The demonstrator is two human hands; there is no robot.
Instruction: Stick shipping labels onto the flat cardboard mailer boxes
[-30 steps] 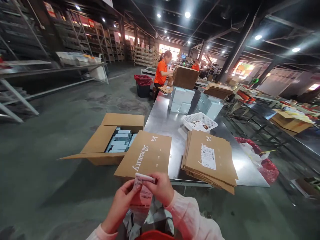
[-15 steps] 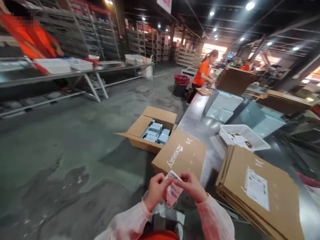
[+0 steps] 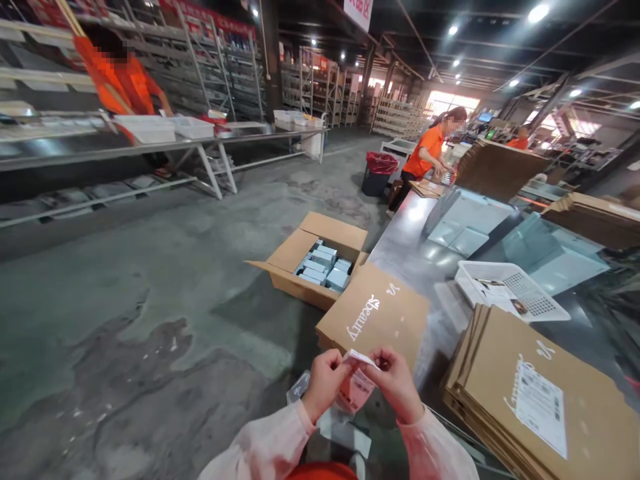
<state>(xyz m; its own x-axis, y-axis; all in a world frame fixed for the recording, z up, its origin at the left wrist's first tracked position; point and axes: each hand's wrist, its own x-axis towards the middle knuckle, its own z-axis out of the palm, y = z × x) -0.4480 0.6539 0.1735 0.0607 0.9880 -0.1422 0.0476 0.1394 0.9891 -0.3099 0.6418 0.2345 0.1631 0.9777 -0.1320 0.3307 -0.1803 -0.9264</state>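
Note:
A small printed label sheet (image 3: pixel 358 390), white and pinkish with dark print, hangs between my two hands, its top edge folded over. My left hand (image 3: pixel 327 381) pinches its left side between thumb and fingers. On the right side, my right hand (image 3: pixel 399 383) grips the same sheet with thumb and curled fingers. Just beyond the hands lies a brown cardboard box (image 3: pixel 380 310) with white "beauty" lettering, at the table edge. Farther off, an open carton (image 3: pixel 290 260) holds several small light-blue boxes (image 3: pixel 323 267).
Flattened cardboard boxes (image 3: pixel 575 360) are stacked at the right, a shipping label on top. Behind them on the metal table (image 3: pixel 395 233) are a white basket (image 3: pixel 543 293) and pale-blue bins (image 3: pixel 465 220). One person in orange (image 3: pixel 423 153) stands at the far end, another (image 3: pixel 120 80) at the left bench.
The sheet's upper edge has been bent over between my fingers, with both hands still gripping it. The whole view has swung slightly left, shifting the surroundings to the right.

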